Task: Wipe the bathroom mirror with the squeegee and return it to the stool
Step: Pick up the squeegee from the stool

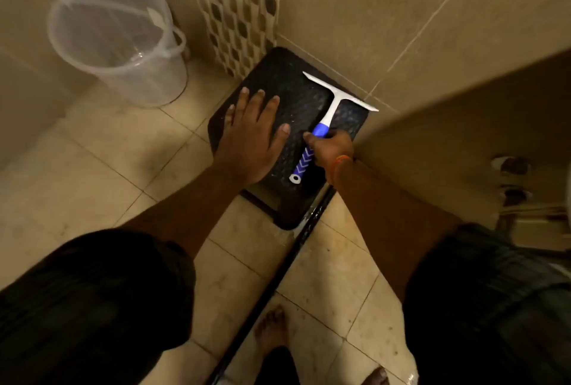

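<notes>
A squeegee (331,105) with a white blade and a blue-and-white handle lies on a black textured stool (289,78) in the corner of the tiled walls. My right hand (332,147) grips the middle of the handle, fingers curled round it. The blade points toward the far right wall. My left hand (251,134) rests flat on the left side of the stool top, fingers spread and straight.
A clear plastic bucket (119,41) stands on the floor at the far left. A beige counter edge (463,125) juts in from the right. A dark strip (278,279) runs across the tiled floor. My bare feet (272,327) show at the bottom.
</notes>
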